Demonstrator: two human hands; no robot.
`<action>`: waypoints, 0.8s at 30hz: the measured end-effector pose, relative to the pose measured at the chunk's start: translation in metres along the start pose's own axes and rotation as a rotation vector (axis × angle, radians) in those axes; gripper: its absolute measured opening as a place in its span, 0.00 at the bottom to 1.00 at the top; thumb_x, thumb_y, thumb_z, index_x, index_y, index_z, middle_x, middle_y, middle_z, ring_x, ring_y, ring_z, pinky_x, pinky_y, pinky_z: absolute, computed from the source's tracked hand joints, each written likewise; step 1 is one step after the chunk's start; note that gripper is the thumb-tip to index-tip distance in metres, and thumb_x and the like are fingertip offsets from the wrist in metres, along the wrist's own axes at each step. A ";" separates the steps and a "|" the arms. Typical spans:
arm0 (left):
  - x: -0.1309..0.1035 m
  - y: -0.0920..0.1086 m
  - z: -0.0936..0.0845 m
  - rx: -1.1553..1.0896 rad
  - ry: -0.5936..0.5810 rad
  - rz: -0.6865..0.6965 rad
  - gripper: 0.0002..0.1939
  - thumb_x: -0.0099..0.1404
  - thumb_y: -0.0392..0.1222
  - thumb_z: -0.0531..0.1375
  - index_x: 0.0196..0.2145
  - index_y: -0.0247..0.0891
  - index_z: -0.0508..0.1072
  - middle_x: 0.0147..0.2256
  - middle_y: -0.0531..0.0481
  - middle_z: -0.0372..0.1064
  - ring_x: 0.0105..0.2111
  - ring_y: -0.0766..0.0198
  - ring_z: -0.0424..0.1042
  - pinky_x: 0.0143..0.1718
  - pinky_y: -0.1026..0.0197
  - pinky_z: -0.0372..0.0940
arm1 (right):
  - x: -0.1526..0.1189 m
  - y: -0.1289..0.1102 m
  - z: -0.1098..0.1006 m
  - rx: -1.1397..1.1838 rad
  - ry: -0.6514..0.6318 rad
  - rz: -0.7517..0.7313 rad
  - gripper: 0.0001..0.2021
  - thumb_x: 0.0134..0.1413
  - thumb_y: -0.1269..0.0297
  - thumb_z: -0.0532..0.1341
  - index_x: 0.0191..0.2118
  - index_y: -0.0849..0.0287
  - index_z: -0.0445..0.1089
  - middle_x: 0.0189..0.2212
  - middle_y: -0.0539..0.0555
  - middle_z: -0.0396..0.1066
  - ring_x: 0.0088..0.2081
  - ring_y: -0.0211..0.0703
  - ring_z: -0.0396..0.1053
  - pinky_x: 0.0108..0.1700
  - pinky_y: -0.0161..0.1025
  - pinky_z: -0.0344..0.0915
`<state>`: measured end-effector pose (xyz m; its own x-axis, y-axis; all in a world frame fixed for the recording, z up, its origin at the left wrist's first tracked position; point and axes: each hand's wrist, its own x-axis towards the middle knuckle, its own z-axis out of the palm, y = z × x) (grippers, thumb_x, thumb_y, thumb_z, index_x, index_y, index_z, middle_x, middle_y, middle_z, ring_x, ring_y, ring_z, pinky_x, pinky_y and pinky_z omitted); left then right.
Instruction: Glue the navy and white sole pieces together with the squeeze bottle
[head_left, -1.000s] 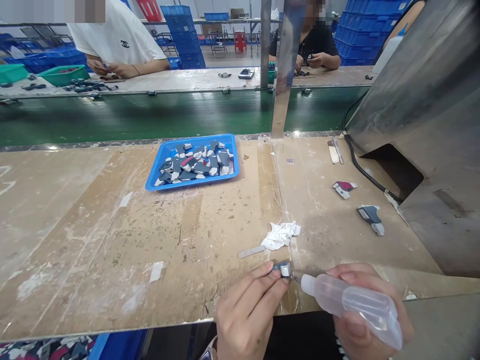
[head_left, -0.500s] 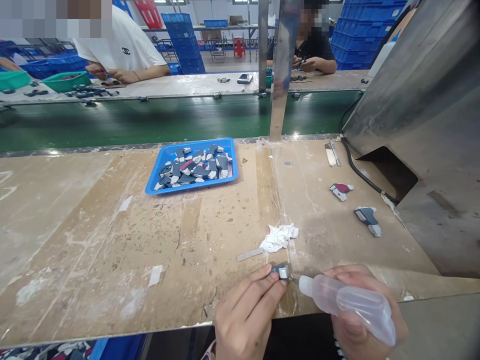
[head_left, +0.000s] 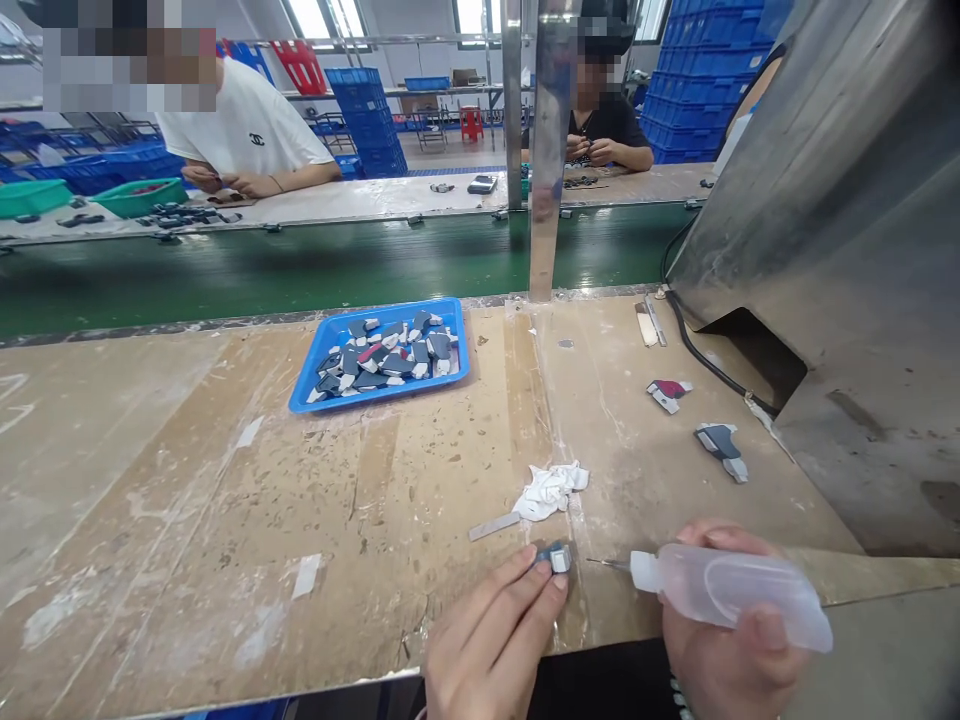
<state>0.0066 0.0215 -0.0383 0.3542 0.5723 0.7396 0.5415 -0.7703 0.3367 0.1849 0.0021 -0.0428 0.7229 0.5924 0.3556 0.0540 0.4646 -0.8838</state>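
Observation:
Near the front edge of the bench, my left hand [head_left: 491, 635] has its fingers closed on a small dark grey and white part [head_left: 556, 558], partly hidden by the fingertips. My right hand [head_left: 739, 640] is wrapped round a translucent plastic squeeze bottle [head_left: 742, 595], tilted nearly flat. A thin needle tip [head_left: 609, 564] on the bottle points left towards the part, with a gap between them. Just beyond my left hand lie a crumpled white cloth [head_left: 553, 490] and a flat metal strip [head_left: 495, 526].
A blue tray [head_left: 379, 402] holds several grey and white parts. Two more parts, one red-topped [head_left: 667, 393] and one grey [head_left: 722, 448], lie at right beside a metal housing [head_left: 817, 250]. Beyond the bench runs a green conveyor [head_left: 300, 275], with co-workers seated behind it.
The bottle in my right hand has drawn back to the right, its needle now clear of the part. My left hand stays on the part. The camera view has tilted up slightly.

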 end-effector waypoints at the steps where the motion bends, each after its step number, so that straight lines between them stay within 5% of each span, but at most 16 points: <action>1: -0.001 0.000 -0.001 0.021 -0.025 0.030 0.11 0.70 0.28 0.60 0.44 0.35 0.81 0.42 0.45 0.81 0.50 0.57 0.79 0.46 0.62 0.78 | 0.002 0.001 0.000 0.032 0.037 0.058 0.12 0.58 0.50 0.62 0.37 0.53 0.73 0.32 0.55 0.65 0.36 0.49 0.65 0.34 0.44 0.62; 8: -0.004 -0.002 -0.007 -0.062 -0.030 0.127 0.10 0.70 0.29 0.61 0.35 0.37 0.81 0.35 0.53 0.82 0.45 0.65 0.80 0.59 0.62 0.71 | 0.004 0.000 -0.002 0.118 0.046 0.142 0.11 0.58 0.49 0.63 0.37 0.51 0.74 0.34 0.55 0.63 0.36 0.47 0.63 0.32 0.40 0.62; 12: 0.016 -0.005 -0.018 -0.063 -0.192 0.029 0.09 0.68 0.29 0.63 0.43 0.34 0.80 0.43 0.46 0.81 0.48 0.60 0.80 0.52 0.60 0.76 | 0.003 -0.004 -0.001 0.121 0.008 0.112 0.10 0.59 0.50 0.63 0.38 0.50 0.75 0.31 0.54 0.65 0.35 0.47 0.64 0.35 0.40 0.64; 17: 0.046 -0.012 -0.023 0.011 -0.431 0.191 0.11 0.73 0.37 0.57 0.47 0.34 0.78 0.46 0.48 0.81 0.43 0.57 0.82 0.42 0.56 0.81 | 0.005 -0.002 0.000 0.123 -0.033 0.040 0.09 0.61 0.54 0.62 0.39 0.52 0.75 0.30 0.53 0.67 0.34 0.45 0.67 0.33 0.40 0.65; 24: 0.058 -0.010 -0.023 0.118 -0.564 0.387 0.14 0.75 0.34 0.53 0.42 0.30 0.80 0.42 0.44 0.82 0.42 0.53 0.83 0.40 0.53 0.82 | 0.001 -0.002 0.002 0.099 -0.043 -0.021 0.11 0.58 0.53 0.63 0.39 0.55 0.73 0.31 0.53 0.67 0.33 0.45 0.66 0.31 0.40 0.64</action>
<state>0.0043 0.0559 0.0142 0.8637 0.3456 0.3669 0.3641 -0.9311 0.0199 0.1840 0.0030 -0.0406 0.6919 0.6086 0.3883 -0.0009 0.5386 -0.8426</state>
